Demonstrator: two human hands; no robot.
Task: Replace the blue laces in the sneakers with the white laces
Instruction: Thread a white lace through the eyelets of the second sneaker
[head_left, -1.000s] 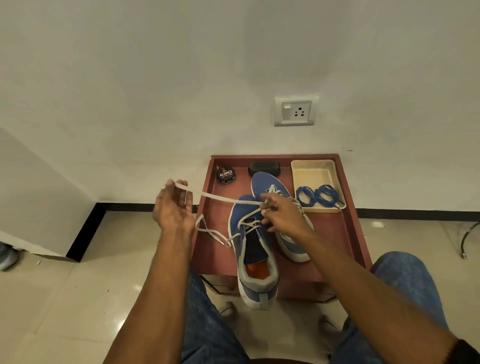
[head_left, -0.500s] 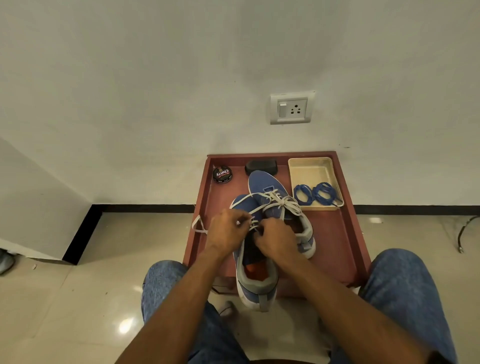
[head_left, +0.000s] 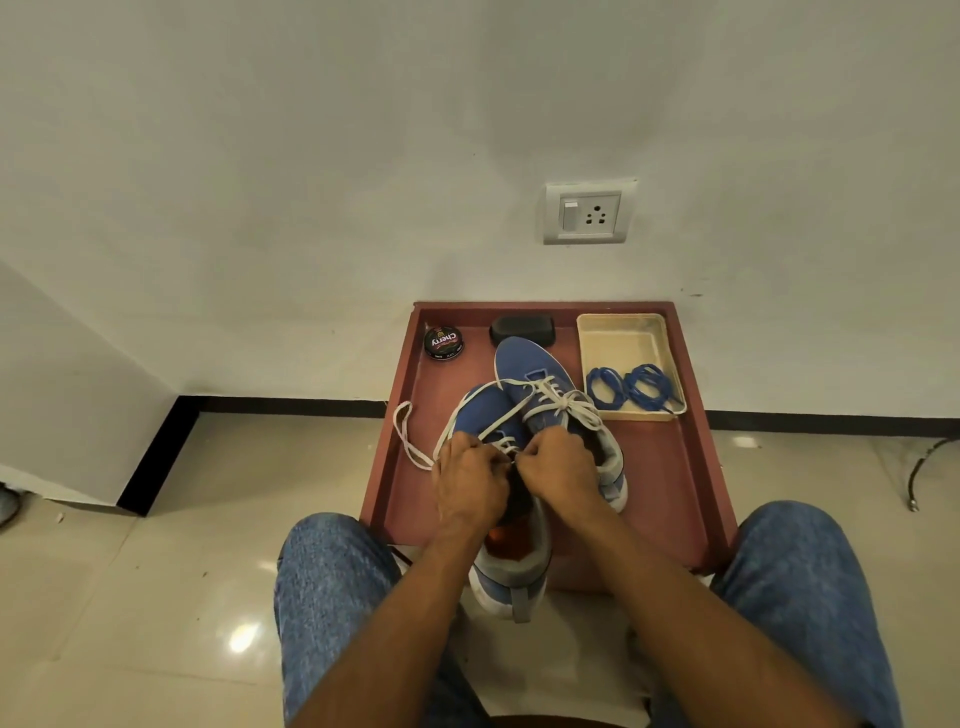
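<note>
Two blue sneakers lie on a low red table (head_left: 670, 467). The far sneaker (head_left: 530, 371) carries a white lace tied in a bow. The near sneaker (head_left: 514, 566) overhangs the table's front edge, its white lace (head_left: 405, 441) trailing in a loop to the left. My left hand (head_left: 470, 480) and my right hand (head_left: 558, 467) sit close together over its eyelets, each pinching the white lace. The eyelets under my fingers are hidden. Two coiled blue laces (head_left: 631, 387) rest in a cream tray (head_left: 618, 338) at the back right.
A round black polish tin (head_left: 443, 343) and a black oval case (head_left: 522, 328) stand along the table's back edge by the wall. My knees in blue jeans flank the table's front. A cable (head_left: 930, 467) lies on the tiled floor at right.
My left hand came in from its outstretched pull at the left to meet my right hand over the near sneaker. The taut lace slackened into a loop on the left.
</note>
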